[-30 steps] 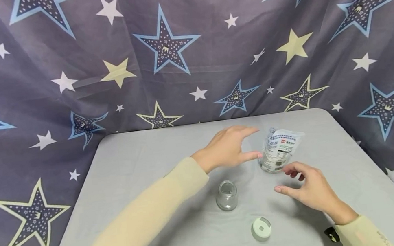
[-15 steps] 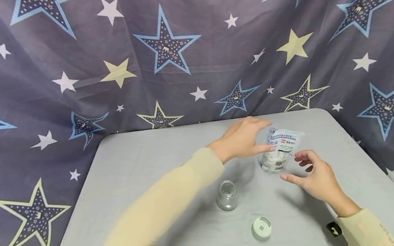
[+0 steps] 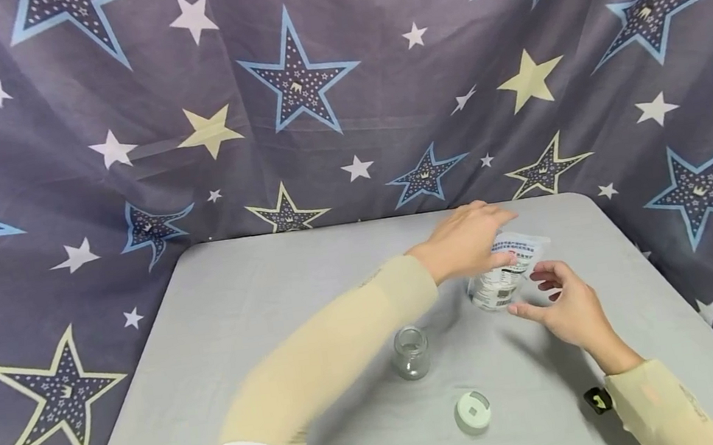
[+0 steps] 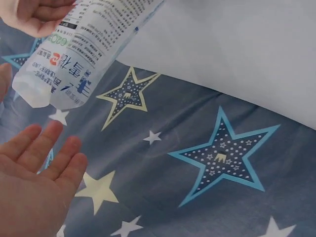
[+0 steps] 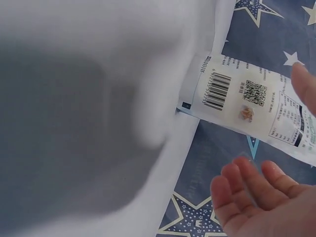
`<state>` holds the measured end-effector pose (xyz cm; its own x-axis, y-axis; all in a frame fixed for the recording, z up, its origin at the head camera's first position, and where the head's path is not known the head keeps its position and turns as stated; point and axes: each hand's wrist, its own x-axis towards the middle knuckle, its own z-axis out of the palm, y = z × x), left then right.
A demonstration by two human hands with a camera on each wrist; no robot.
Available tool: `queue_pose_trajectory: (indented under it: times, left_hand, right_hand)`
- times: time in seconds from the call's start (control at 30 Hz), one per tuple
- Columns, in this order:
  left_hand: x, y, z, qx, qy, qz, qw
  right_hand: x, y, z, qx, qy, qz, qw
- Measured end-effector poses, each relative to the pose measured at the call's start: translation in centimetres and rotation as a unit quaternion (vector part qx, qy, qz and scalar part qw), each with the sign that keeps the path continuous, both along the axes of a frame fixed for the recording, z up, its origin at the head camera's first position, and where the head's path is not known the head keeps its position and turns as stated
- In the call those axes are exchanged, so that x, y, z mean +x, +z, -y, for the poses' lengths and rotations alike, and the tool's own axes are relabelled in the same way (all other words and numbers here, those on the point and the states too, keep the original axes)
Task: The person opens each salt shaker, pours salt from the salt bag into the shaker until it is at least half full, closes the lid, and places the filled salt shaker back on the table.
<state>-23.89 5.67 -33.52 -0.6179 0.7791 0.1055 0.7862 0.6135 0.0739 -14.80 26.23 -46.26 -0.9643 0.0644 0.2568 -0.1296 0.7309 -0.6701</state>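
A white printed pouch (image 3: pixel 494 287) stands upright toward the back right of the table, leaning slightly. My left hand (image 3: pixel 466 242) reaches over its upper left side, thumb and fingers spread around the top; part of the pouch is hidden behind it. In the left wrist view a gap shows between the left fingers (image 4: pixel 69 153) and the pouch (image 4: pixel 84 54). My right hand (image 3: pixel 567 308) is at the pouch's lower right, fingers loosely bent. From the right wrist, the fingers (image 5: pixel 237 182) appear apart from the pouch's barcode side (image 5: pixel 217 91).
An uncapped clear glass jar (image 3: pixel 410 353) stands near the middle of the grey-covered table (image 3: pixel 259 301). In front of it, to the right, lies a pale green round lid (image 3: pixel 473 411). A star-patterned curtain (image 3: pixel 322 160) hangs behind the far edge.
My left hand has moved right, from beside the pouch to over its upper part. The right hand shifted slightly right and away from the front. Jar, lid and pouch stayed put.
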Motion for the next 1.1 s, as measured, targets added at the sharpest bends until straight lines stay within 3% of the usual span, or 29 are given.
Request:
queue_pose_trajectory:
  times: [0.17, 0.37, 0.77, 1.1]
  left_hand:
    - [0.1, 0.3, -1.9, -0.029, 0.009, 0.007, 0.9995]
    - [0.1, 0.4, -3.8, -0.045, -0.002, 0.009, 0.9990]
    - [0.6, 0.2, -4.9, -0.041, -0.018, -0.019, 0.9988]
    - [0.4, -0.8, -5.2, -0.025, 0.021, -0.018, 0.9993]
  right_hand:
    - [-0.8, -0.1, -0.1, -0.006, 0.013, 0.017, 1.000]
    - [-1.5, -0.4, -0.1, -0.016, 0.016, 0.043, 0.999]
    - [-2.9, -1.4, 0.5, -0.052, 0.033, 0.052, 0.997]
    - [-3.4, -1.5, 1.2, -0.031, 0.012, 0.069, 0.997]
